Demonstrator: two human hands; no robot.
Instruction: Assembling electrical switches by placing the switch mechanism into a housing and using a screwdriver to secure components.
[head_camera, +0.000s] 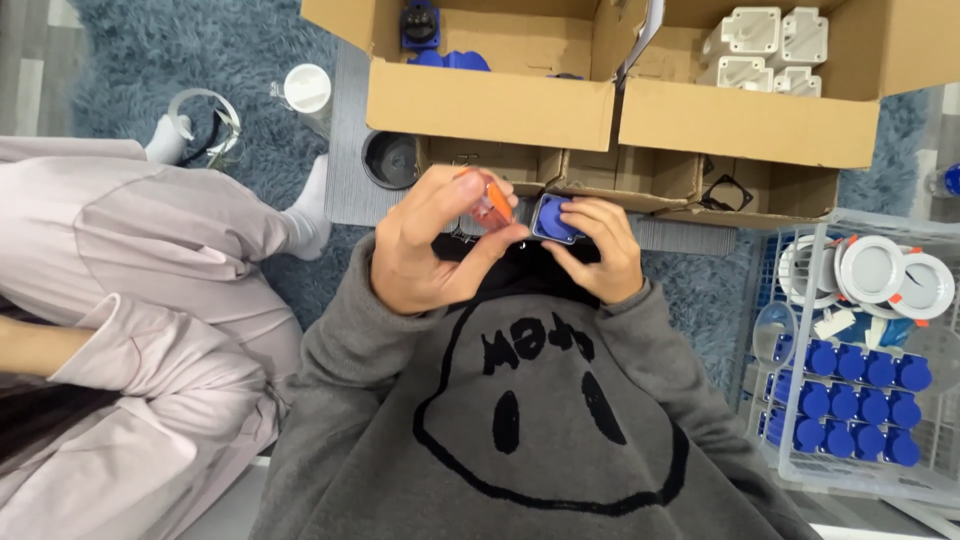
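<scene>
Above the lap — blue socket, right hand

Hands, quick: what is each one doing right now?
Left hand: closed on a small orange-handled tool.
Right hand: closed on a small square blue plastic part.

Left hand covers most of the orange tool; its tip and working end are hidden. Right hand conceals the lower half of the blue part. At 12 o'clock, the cardboard boxes are cut by the top edge. At 3 o'clock, the crate runs off the right edge. At 9 o'clock, a seated person is cropped; only legs and sleeve show.
</scene>
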